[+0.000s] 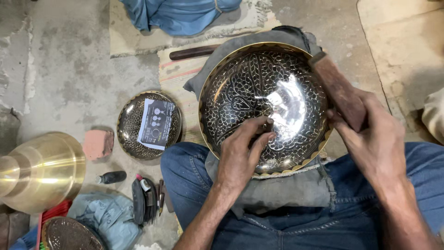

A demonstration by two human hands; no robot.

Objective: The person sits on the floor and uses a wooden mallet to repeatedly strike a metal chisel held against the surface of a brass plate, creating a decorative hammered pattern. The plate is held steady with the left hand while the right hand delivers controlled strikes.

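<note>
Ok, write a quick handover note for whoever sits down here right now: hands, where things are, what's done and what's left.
Left hand: fingertips pinch a small tool against the inside of the engraved brass bowl.
Right hand: grips a wooden mallet raised over the bowl's right rim.
Bowl rests tilted on a grey cloth across the lap.
Done: leaf pattern appears to cover the whole visible interior.
Left: cannot tell which spots need work; glare hides the centre.
Nearby on the floor: a smaller engraved plate with a paper sheet on it.
</note>
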